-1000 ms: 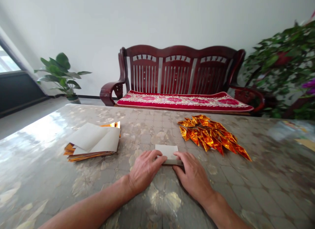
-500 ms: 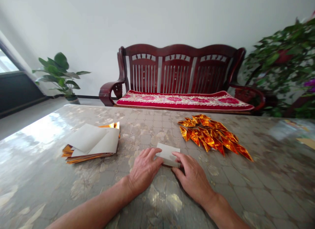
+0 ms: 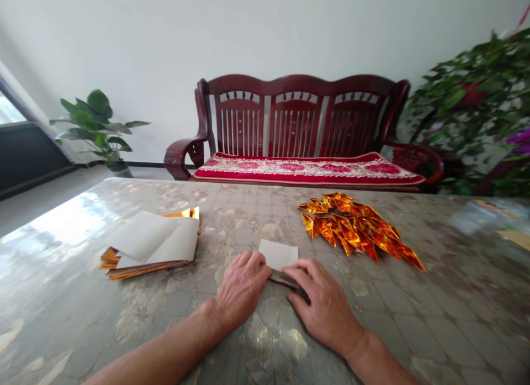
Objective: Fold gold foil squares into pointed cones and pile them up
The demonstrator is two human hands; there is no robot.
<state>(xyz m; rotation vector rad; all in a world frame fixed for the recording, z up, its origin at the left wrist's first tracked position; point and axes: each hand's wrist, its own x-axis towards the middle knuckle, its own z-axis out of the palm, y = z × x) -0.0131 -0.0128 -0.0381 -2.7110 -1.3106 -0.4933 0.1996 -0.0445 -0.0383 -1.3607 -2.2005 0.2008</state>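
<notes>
- Because the left hand and right hand close in from either side, the white paper square seems steadied on the mottled table.
- The left hand is curled against the square's left edge; the right is half open, its fingers over the near edge. Whether either grips or only presses cannot be told.
- The gold-edged paper stack lies well left, apart from the left hand.
- The gold foil triangles are heaped just beyond the right hand, leaving narrow room on that side.
</notes>
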